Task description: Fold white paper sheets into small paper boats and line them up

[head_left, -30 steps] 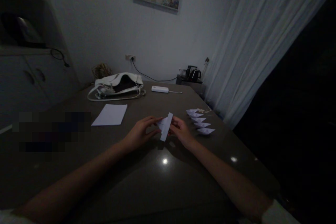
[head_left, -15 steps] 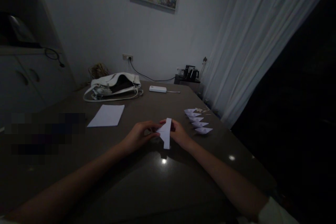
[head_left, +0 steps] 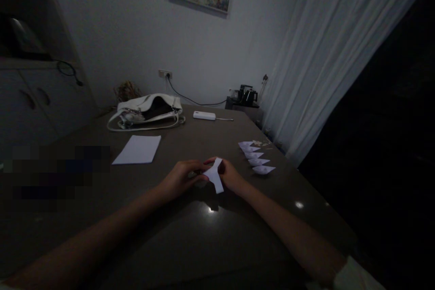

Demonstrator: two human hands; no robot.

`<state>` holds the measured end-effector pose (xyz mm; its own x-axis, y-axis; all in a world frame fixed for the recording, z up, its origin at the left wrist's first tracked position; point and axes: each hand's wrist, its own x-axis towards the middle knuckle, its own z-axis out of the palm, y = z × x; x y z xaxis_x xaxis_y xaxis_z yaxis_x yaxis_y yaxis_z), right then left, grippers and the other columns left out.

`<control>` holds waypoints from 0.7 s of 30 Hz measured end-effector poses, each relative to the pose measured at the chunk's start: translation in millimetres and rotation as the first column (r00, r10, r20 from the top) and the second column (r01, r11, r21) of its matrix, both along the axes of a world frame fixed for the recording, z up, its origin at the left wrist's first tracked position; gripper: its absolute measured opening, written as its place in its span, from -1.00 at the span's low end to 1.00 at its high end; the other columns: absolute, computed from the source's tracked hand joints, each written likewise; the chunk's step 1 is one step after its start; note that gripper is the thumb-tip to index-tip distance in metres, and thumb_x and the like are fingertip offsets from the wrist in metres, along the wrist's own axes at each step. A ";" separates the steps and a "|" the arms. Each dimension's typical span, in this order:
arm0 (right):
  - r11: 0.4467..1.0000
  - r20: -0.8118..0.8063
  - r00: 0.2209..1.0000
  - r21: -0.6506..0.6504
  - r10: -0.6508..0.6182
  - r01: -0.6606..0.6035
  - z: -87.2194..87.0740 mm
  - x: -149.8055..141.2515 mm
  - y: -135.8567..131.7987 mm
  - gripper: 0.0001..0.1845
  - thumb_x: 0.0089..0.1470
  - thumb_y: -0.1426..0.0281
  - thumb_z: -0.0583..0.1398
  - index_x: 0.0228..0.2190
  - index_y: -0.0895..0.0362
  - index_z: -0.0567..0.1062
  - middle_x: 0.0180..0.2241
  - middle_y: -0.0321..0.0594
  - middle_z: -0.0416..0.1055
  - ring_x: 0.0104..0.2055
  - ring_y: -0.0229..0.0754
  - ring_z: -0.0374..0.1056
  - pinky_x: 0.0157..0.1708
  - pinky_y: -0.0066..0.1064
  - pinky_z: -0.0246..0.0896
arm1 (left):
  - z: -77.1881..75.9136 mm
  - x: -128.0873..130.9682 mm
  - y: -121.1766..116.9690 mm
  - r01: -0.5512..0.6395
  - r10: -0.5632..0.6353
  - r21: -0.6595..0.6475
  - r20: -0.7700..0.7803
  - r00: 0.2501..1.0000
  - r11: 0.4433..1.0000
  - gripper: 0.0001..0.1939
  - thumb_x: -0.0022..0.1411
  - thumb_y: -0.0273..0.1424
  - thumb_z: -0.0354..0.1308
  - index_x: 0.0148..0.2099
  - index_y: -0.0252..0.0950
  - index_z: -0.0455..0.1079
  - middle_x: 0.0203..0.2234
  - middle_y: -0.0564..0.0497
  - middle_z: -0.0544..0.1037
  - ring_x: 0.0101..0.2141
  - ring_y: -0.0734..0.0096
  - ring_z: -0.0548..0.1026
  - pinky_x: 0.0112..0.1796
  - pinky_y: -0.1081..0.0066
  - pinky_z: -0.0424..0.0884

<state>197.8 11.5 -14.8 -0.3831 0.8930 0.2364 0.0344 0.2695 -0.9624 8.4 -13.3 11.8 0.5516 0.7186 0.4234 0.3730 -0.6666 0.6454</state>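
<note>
A folded white piece of paper (head_left: 216, 179) is held between my two hands, a little above the dark table (head_left: 190, 244). My left hand (head_left: 183, 177) pinches its left corner between thumb and fingers. On the other side, my right hand (head_left: 231, 176) grips the paper's right edge, its fingertips partly hidden behind the sheet. The long folded strip of the paper bends in the middle, with its lower end pointing down toward me. To the right, several folded paper boats (head_left: 261, 162) stand in a row.
A stack of white paper (head_left: 137, 149) lies to the left. Behind it rests a white handbag (head_left: 146, 108). A white power bank (head_left: 204, 115) with a short cable is at the back. Small scraps (head_left: 261, 143) lie beside the boats. A black kettle (head_left: 250, 95) stands beyond the table.
The folded paper has gone from a straight upright strip to a bent shape, its lower end swung slightly right. Both hands stay nearly in place, still holding it.
</note>
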 end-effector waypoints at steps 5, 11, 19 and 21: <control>1.000 0.002 1.000 -0.028 -0.006 0.006 1.0 0.1 -2.0 -0.74 -0.26 0.37 0.33 -0.43 0.17 0.45 -0.43 -0.28 0.48 -0.41 -0.25 0.39 -0.39 -0.44 0.28 | 0.9 -0.2 1.4 -0.038 0.039 -0.056 0.017 0.999 0.998 -0.78 0.15 -0.27 0.14 -0.23 -0.28 0.50 -0.33 -0.03 0.57 -0.30 0.28 0.48 -0.25 0.38 0.35; 0.990 -0.015 0.999 -0.136 0.035 -0.037 2.6 -0.7 -2.6 -0.59 -0.11 0.08 0.22 -0.35 0.16 0.39 -0.55 -0.31 0.40 -0.67 -0.34 0.27 -0.70 -0.53 0.11 | -1.3 1.0 7.0 -0.068 0.110 -0.229 0.175 0.978 0.971 -0.72 0.12 -0.22 0.14 -0.31 -0.34 0.49 -0.39 -0.06 0.59 -0.32 0.24 0.51 -0.28 0.36 0.38; 0.989 -0.162 0.985 -0.140 -0.064 0.042 13.5 3.9 -3.3 -0.52 -0.12 0.02 0.21 -0.27 0.06 0.28 -0.29 -0.27 0.40 -0.48 -0.29 0.42 -0.60 -0.53 0.23 | -6.8 -2.8 14.6 -0.152 0.253 -0.352 0.262 0.931 0.924 -0.62 0.08 -0.13 0.16 -0.30 -0.40 0.46 -0.49 -0.02 0.54 -0.49 0.38 0.44 -0.47 0.48 0.29; 0.996 -0.109 0.994 -0.094 -0.010 0.000 13.6 3.7 -3.4 -0.54 -0.15 0.07 0.26 -0.28 0.08 0.33 -0.29 -0.25 0.40 -0.45 -0.27 0.40 -0.57 -0.51 0.23 | -8.1 -1.6 14.3 -0.121 0.227 -0.379 0.248 0.942 0.918 -0.62 0.09 -0.12 0.15 -0.32 -0.40 0.44 -0.50 -0.01 0.52 -0.48 0.38 0.44 -0.46 0.47 0.29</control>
